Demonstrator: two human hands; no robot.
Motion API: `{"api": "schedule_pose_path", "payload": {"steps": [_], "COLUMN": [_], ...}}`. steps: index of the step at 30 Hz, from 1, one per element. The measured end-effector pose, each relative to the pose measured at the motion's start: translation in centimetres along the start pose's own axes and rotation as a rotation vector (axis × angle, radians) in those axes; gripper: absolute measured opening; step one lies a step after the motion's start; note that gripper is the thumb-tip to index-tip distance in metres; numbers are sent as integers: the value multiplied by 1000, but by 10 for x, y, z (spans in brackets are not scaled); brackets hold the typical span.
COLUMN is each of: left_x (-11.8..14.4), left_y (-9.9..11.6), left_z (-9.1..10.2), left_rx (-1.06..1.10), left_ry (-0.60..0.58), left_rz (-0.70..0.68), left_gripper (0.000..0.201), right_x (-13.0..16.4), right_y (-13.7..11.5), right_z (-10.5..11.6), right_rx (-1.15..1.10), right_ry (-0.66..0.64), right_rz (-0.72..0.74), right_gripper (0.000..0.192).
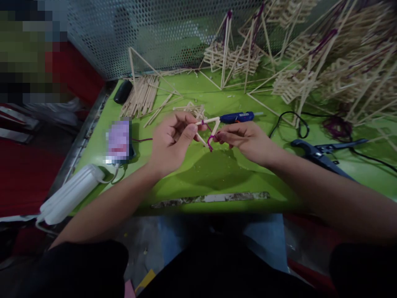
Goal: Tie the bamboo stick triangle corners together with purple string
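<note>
I can pass along the middle front of the glossy green tabletop. The pale wooden-stick triangle and blue plastic glue gun block me farther in.

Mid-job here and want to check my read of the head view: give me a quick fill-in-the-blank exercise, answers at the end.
1. The left hand holds a small frame made of thin wooden ____.
2. The yarn at the fingertips of the right hand is coloured ____.
3. The glue gun has a body coloured ____.
4. In the picture, the cutter lies to the ____ of the glue gun.

Missing words: sticks; purple; blue; right.
</note>
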State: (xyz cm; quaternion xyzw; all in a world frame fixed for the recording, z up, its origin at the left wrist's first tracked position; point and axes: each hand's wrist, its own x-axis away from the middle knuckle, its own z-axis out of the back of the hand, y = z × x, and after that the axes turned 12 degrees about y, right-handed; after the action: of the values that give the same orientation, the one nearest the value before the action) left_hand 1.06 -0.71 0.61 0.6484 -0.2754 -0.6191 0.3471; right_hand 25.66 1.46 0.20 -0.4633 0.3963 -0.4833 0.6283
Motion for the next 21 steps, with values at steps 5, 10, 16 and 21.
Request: {"api": "schedule_pose_path", "payload": {"steps": [5, 10, 16, 21], "left_x": [2, 4, 5, 9], "left_y": [1, 4, 3, -1], "left_z": [-2, -3, -4, -5], "left_rx": [143, 162, 111, 52], "left_ry": [-29, -59, -66, -7], "left_rz": [120, 198, 170, 98], "left_gripper": [26, 30, 31, 31], "right_x": [6, 8, 6, 15], "right_y": [1, 3, 17, 4], "right_z": [-8, -12, -14, -9], "right_rx": [53, 83, -16, 83], "right_ry": [-106, -135, 180, 611], "right_rz": [-9, -39, 29, 586], "right_gripper": [42, 40, 39, 27]}}
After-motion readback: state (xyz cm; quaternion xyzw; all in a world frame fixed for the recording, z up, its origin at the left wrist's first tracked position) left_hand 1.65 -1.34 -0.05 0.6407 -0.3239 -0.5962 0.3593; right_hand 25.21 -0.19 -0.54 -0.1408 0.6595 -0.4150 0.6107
